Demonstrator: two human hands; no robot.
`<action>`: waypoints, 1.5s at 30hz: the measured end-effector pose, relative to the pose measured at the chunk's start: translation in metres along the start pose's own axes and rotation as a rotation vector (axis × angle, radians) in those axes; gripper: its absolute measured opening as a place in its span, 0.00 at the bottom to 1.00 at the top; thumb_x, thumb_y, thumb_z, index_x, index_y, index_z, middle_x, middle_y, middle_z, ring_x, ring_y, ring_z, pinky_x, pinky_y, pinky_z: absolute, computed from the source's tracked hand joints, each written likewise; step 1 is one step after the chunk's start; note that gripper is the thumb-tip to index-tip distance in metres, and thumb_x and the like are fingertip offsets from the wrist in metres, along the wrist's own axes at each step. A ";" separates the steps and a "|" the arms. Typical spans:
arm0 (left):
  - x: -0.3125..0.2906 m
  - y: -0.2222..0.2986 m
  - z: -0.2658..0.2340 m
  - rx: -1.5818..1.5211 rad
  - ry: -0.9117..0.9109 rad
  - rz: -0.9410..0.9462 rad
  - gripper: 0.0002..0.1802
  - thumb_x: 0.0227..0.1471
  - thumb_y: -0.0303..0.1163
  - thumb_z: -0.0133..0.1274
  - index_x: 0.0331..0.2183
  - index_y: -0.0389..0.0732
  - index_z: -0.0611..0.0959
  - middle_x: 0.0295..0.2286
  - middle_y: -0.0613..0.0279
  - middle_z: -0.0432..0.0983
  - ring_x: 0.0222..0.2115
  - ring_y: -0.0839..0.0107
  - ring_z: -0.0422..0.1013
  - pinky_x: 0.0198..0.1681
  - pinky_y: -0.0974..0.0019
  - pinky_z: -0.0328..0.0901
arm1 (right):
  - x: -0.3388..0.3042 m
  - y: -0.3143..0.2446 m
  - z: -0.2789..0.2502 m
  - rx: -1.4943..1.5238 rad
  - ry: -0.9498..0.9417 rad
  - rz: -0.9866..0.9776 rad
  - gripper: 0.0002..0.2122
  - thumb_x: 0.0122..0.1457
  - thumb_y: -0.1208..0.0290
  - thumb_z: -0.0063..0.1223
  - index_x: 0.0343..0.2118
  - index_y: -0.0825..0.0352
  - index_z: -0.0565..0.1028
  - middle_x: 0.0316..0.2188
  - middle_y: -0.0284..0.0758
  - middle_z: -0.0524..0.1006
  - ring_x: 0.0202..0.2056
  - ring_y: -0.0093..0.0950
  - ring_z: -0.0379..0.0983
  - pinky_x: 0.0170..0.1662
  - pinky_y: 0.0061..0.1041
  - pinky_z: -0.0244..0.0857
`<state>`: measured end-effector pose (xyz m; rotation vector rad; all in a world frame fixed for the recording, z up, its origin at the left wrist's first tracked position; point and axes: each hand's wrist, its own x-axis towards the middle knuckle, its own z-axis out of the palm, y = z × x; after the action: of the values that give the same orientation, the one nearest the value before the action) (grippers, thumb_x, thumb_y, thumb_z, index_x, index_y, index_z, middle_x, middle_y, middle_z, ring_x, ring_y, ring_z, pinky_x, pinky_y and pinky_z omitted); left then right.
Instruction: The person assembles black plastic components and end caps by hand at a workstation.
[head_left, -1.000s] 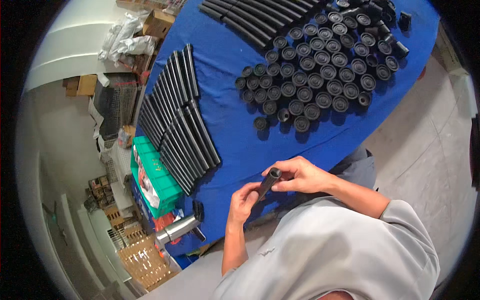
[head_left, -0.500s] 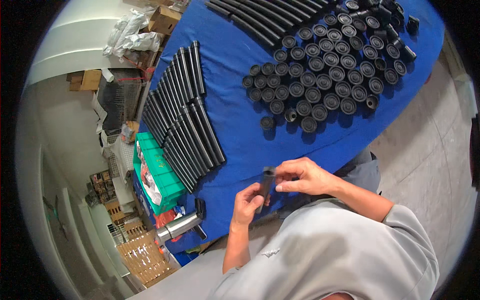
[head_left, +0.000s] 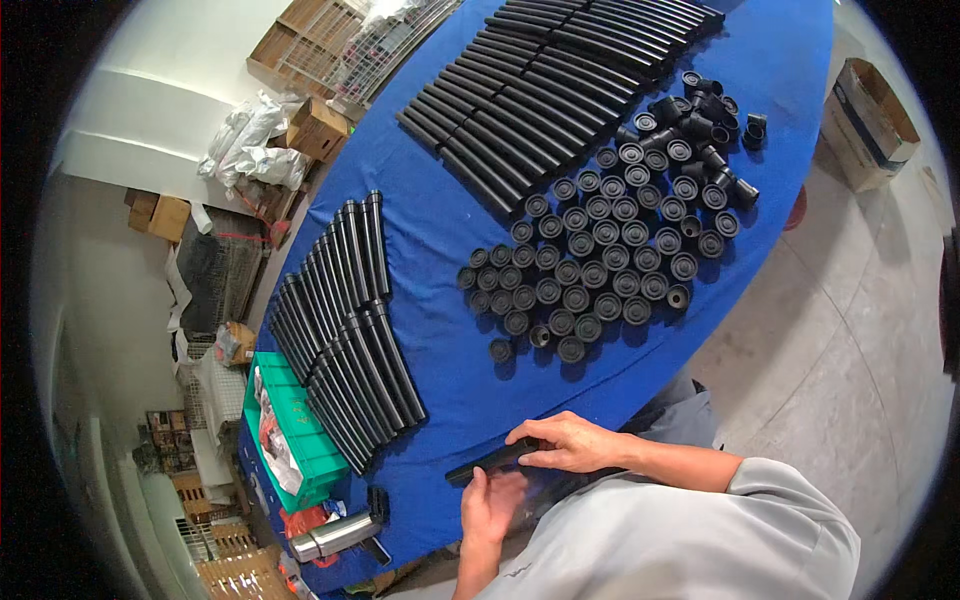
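Right fingers (head_left: 530, 430) hold a smooth black tube (head_left: 497, 461) over rumpled blue cloth (head_left: 450, 320).

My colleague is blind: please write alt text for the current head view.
The right hand holds a black tube at a blue-covered table, the left hand open close by; nearby are rows of tubes, many round black parts and a green crate.

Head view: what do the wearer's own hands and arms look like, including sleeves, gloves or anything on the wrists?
The left hand and right hand are ungloved, with no watch or band visible at either wrist. The right forearm is uncovered up to a loose, light grey short sleeve; the left sleeve isn't visible.
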<state>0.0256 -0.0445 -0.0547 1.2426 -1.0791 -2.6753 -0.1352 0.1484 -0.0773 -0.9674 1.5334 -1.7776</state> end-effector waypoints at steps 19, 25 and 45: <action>0.006 0.036 0.053 1.560 -0.152 0.741 0.17 0.37 0.20 0.62 0.35 0.34 0.80 0.35 0.53 0.76 0.35 0.61 0.75 0.39 0.64 0.69 | -0.004 0.009 0.002 0.332 0.027 0.054 0.19 0.56 0.72 0.58 0.52 0.65 0.72 0.22 0.30 0.77 0.25 0.16 0.72 0.30 0.20 0.67; -0.002 0.049 0.051 1.550 -0.298 0.532 0.18 0.45 0.30 0.63 0.38 0.31 0.81 0.35 0.53 0.75 0.38 0.62 0.73 0.42 0.65 0.67 | -0.002 0.007 -0.004 0.473 -0.016 0.097 0.15 0.56 0.75 0.58 0.47 0.65 0.76 0.28 0.30 0.79 0.30 0.16 0.73 0.35 0.20 0.69; -0.001 0.053 0.047 1.442 -0.336 0.381 0.19 0.48 0.34 0.62 0.40 0.31 0.80 0.37 0.57 0.76 0.36 0.65 0.73 0.44 0.66 0.66 | -0.005 0.001 -0.005 0.412 -0.045 0.068 0.18 0.53 0.74 0.62 0.49 0.67 0.76 0.31 0.30 0.79 0.32 0.16 0.73 0.38 0.19 0.69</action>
<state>-0.0197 -0.0572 -0.0012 0.3410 -3.0676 -1.5843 -0.1367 0.1554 -0.0799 -0.7353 1.0949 -1.9061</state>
